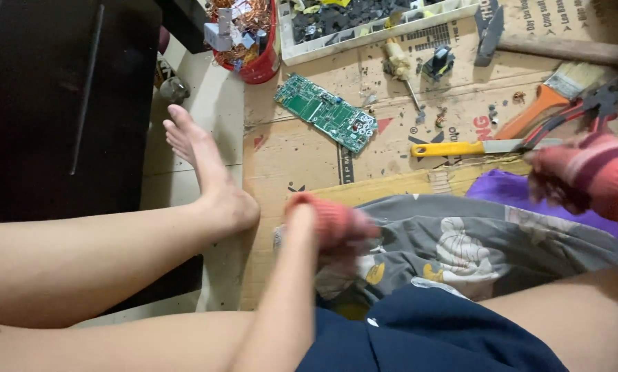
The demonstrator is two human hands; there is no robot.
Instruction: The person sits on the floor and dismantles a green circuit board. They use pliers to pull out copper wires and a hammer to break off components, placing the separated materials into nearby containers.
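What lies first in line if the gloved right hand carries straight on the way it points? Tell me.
Probably the yellow-handled knife on the cardboard sheet: the right hand points up-left toward its blade. Motion blur and depth leave this uncertain.

Circuit board (326, 112) left of knife (484, 147)

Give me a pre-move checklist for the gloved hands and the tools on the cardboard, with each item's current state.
1. Left hand gloved: ok, red glove on.
2. Right hand gloved: ok, though blurred.
3. Either hand holding something: cannot tell, both are blurred.
4. Green circuit board within view, unobstructed: ok, flat on the cardboard.
5. Yellow-handled knife lying apart from the hands: ok, blade end points towards the right hand.
6. Bare foot off the tools: ok, it rests beside the cardboard edge.
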